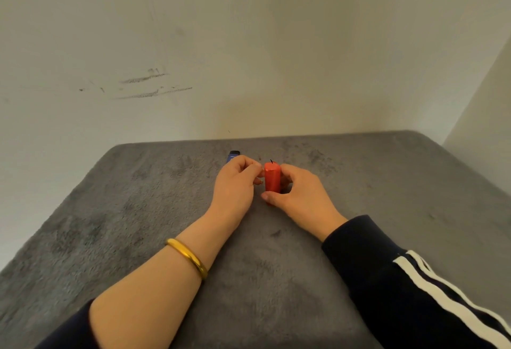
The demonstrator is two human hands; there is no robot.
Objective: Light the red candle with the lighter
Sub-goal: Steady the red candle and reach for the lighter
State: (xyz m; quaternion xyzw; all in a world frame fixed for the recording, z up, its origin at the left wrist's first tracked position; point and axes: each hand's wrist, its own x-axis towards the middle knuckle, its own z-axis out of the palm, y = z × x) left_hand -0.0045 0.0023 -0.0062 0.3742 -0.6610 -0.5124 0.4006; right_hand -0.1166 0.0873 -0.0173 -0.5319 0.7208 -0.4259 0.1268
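A grey plush cloth (138, 224) covers the table, which stands against a pale wall (249, 44) bearing dark scuff marks (143, 79) on its left part.

On the left, a gold bangle (188, 258) circles the bare forearm of the left hand (235, 182), whose dark sleeve is pushed up toward the elbow. That hand is curled, its fingertips pinched together just beside the upper left side of the candle; whether they touch the wax or hold something small cannot be told. Behind its knuckles lies the lighter (232, 155), a dark blue body with a black top, flat on the cloth and mostly hidden by the hand. A pale mark shows on its side, but it is too small to read.

The red candle (272, 180) stands upright near the middle of the table, between the two hands, its short black wick (271, 161) unlit.

The right hand (300, 196) wraps around the candle from the right, thumb across its lower front and fingers behind it. Its dark sleeve (414, 287) carries white stripes along the arm. No brand name or lettering can be read anywhere.
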